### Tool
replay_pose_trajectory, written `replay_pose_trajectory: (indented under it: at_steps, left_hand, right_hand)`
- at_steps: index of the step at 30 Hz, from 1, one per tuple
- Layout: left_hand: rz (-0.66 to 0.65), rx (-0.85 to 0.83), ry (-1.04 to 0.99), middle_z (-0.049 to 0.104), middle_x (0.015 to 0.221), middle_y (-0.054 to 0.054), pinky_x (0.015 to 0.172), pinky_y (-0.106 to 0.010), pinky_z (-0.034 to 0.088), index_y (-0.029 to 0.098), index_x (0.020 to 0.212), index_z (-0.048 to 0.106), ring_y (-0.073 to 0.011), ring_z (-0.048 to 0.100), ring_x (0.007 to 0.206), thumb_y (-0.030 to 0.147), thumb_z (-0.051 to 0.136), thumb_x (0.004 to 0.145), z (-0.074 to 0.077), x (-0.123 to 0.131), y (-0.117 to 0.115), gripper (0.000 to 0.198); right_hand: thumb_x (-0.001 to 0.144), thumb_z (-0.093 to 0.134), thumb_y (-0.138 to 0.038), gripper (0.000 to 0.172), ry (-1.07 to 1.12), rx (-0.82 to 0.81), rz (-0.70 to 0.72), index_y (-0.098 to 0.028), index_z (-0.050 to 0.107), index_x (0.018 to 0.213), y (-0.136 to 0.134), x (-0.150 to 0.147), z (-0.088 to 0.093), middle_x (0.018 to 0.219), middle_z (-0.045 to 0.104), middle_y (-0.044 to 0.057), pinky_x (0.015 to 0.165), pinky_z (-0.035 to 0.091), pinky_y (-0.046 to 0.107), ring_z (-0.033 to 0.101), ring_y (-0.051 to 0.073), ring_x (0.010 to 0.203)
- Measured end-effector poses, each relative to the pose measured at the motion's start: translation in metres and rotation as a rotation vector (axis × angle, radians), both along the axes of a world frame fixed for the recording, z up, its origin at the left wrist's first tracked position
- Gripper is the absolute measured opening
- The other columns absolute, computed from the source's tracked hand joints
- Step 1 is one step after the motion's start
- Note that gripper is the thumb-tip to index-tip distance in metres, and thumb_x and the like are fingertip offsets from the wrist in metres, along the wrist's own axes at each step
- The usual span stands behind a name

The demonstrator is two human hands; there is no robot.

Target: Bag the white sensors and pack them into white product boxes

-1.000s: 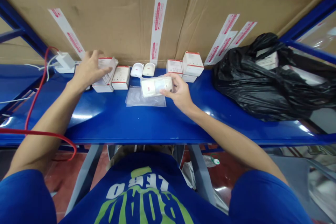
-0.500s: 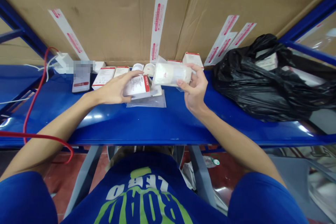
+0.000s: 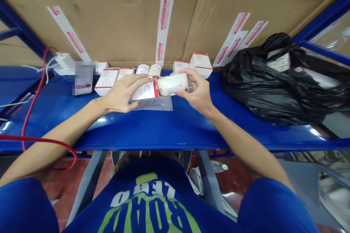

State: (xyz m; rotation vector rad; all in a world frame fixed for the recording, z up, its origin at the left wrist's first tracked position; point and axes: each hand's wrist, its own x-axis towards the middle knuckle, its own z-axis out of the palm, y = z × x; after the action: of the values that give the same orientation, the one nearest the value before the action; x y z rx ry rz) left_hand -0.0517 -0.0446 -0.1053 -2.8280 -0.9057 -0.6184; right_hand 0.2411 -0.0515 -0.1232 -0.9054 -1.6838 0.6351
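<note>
- White card, banded in red, made up one carton (image 3: 144,90) in the person's left hand (image 3: 120,94); it lay on its side above the near-middle of the blue table (image 3: 147,131).
- One off-white device (image 3: 172,84) sat in the right hand (image 3: 197,91), its left end meeting the carton's right end; how far inside it reached, if at all, could not be told.
- The left hand was partly curled, fingers over the carton's far side and thumb along its near side.
- The right hand was bent round the device's right end, pinching it between the thumb, near, and the fingers, far.
- Clear plastic sheeting (image 3: 164,105) lay flat beneath, partly hidden; its layers could not be counted.
- Two white units (image 3: 155,70) stood side by side at the far middle.
- Two left-hand boxes (image 3: 106,79) stood left of these, one partly behind the left hand; two right-hand boxes (image 3: 201,65) showed to their right.
- One phone (image 3: 83,80) leaned at the far left.
- One black bag (image 3: 254,83) filled the right, with at least two pale boxes (image 3: 280,61) showing in it.
</note>
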Motion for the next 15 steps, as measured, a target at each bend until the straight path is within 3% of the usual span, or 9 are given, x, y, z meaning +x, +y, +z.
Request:
replay_pose_trajectory:
  at_steps: [4,6,9,11,15]
  left_hand:
    - [-0.041,0.084,0.009,0.05,0.16,-0.016,0.109,-0.057,0.048,0.019,0.155,0.043,-0.0371,0.053,0.14,0.033,0.055,0.085,-0.009,0.005,-0.004,0.073]
    - [-0.043,0.085,0.017,0.05,0.159,-0.017,0.108,-0.057,0.049,0.02,0.156,0.043,-0.0375,0.053,0.139,0.036,0.054,0.087,-0.011,0.007,-0.004,0.072]
    - [-0.052,0.06,0.014,0.05,0.16,-0.016,0.108,-0.059,0.048,0.02,0.156,0.042,-0.0382,0.052,0.14,0.042,0.052,0.091,-0.011,0.009,-0.005,0.069]
    - [-0.081,0.04,-0.01,0.049,0.16,-0.016,0.109,-0.061,0.047,0.019,0.154,0.044,-0.0388,0.051,0.14,0.047,0.052,0.093,-0.009,0.011,-0.007,0.068]
    - [-0.117,-0.02,-0.103,0.053,0.157,-0.015,0.108,-0.062,0.048,0.02,0.147,0.052,-0.039,0.054,0.137,0.057,0.052,0.095,-0.008,0.017,-0.009,0.064]
  right_hand:
    - [0.065,0.084,-0.068,0.074,0.144,-0.297,0.099,-0.02,0.071,0.12,-0.003,-0.016,-0.01,0.102,0.077,0.008,0.077,0.065,0.048,0.072,0.027,0.092]
    - [0.069,0.078,-0.076,0.072,0.104,-0.347,0.117,-0.019,0.075,0.113,-0.007,-0.019,-0.013,0.09,0.076,0.007,0.068,0.065,0.045,0.071,0.024,0.078]
    - [0.085,0.056,-0.083,0.066,-0.114,-0.218,0.089,-0.019,0.076,0.085,-0.012,-0.018,-0.015,0.069,0.068,0.003,0.065,0.061,0.037,0.067,0.019,0.064]
    - [0.095,0.04,-0.081,0.072,-0.273,-0.044,0.093,-0.02,0.073,0.077,-0.012,-0.016,-0.017,0.069,0.066,0.004,0.076,0.06,0.039,0.068,0.019,0.069]
    - [0.099,0.02,-0.08,0.081,-0.424,0.221,0.206,-0.021,0.076,0.101,-0.011,-0.017,-0.024,0.102,0.07,0.011,0.095,0.058,0.051,0.068,0.026,0.102]
